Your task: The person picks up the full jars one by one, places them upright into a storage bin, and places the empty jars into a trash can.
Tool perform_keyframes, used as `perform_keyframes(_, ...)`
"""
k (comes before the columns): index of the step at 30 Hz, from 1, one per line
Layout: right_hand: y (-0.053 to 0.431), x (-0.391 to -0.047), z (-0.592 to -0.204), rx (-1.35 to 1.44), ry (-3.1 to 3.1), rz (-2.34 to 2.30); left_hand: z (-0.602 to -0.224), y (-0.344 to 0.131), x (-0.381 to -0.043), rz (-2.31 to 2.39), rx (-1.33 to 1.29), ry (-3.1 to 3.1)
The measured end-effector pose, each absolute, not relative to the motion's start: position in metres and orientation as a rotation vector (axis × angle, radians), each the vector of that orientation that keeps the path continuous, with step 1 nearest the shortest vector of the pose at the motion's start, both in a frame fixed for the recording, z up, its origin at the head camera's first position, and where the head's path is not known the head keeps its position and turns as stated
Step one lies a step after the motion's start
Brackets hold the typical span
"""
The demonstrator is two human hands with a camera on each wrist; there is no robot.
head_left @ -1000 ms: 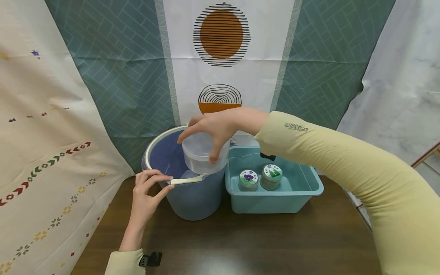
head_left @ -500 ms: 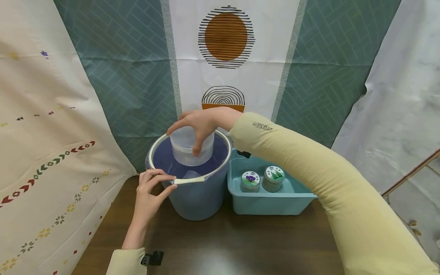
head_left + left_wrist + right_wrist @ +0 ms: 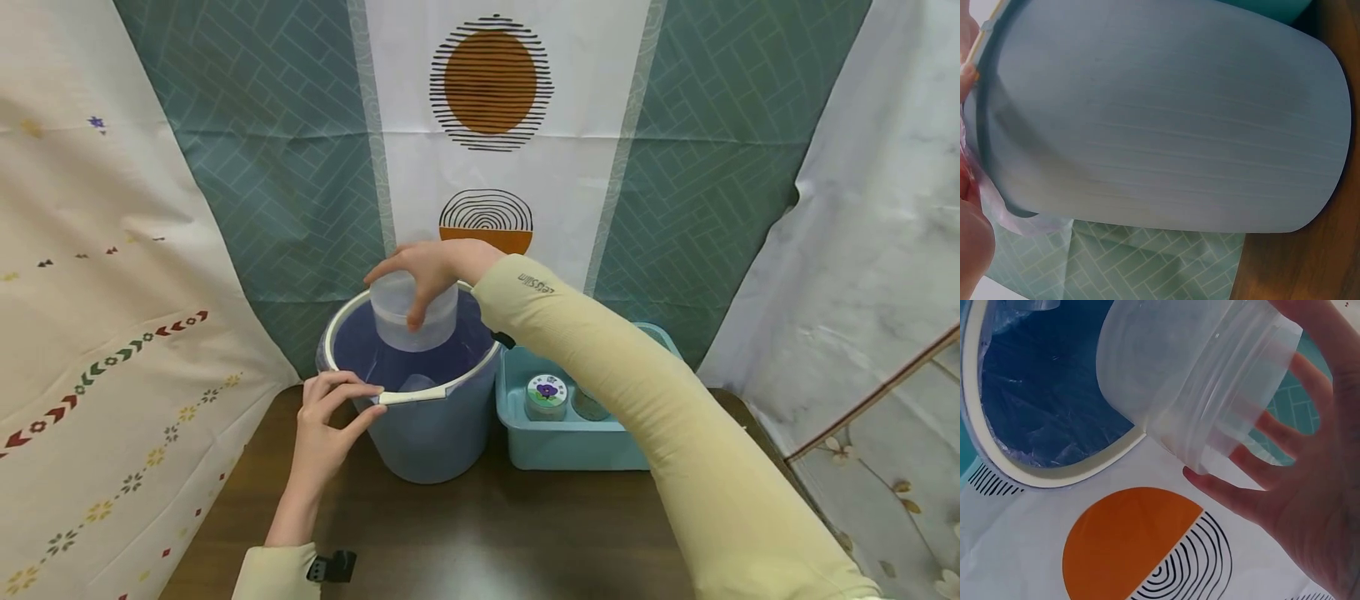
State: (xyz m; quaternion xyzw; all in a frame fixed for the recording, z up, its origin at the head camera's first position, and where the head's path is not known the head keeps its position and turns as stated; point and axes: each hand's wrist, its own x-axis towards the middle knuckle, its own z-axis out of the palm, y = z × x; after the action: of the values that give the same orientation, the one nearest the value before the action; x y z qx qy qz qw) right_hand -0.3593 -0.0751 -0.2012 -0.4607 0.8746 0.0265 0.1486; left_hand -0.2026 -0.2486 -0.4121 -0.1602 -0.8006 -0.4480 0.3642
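My right hand (image 3: 429, 273) grips a clear plastic tub (image 3: 417, 330) from above, its fingers spread round the tub's upper part. The tub hangs within the mouth of a grey-blue trash can (image 3: 431, 442), near the far side of the rim. In the right wrist view, the tub (image 3: 1160, 362) looks see-through, and the fingers reach along its side. My left hand (image 3: 324, 425) pinches the near left of the can's cream rim (image 3: 412, 396) between thumb and fingers. A clear liner shows inside the can. Low inside it lies another translucent object (image 3: 417, 382), mostly hidden.
A teal basin (image 3: 577, 446) stands right of the can. Inside it are two lidded jars, one with a purple flower lid (image 3: 547, 390), the other jar (image 3: 588, 407) partly behind my right sleeve. Dark wood table (image 3: 480, 533) lies in front; patterned cloth hangs behind.
My right hand has carried the tub left, from above the can's right edge to over its mouth, then slightly farther back. The left hand keeps its hold on the rim.
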Motion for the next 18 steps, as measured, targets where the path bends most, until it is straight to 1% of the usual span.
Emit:
perform_keyframes(9, -0.0727, -0.3624, -0.2023, -1.258, 2.549, 0.021, -0.4118, -0.2490, -0.2031, -1.133, -0.453, -2.051)
perform_keyframes(18, -0.0694, -0.3604, -0.2095, -1.290, 2.596, -0.009, -0.4131, -0.2487, -0.2032, -1.110, -0.463, -2.024)
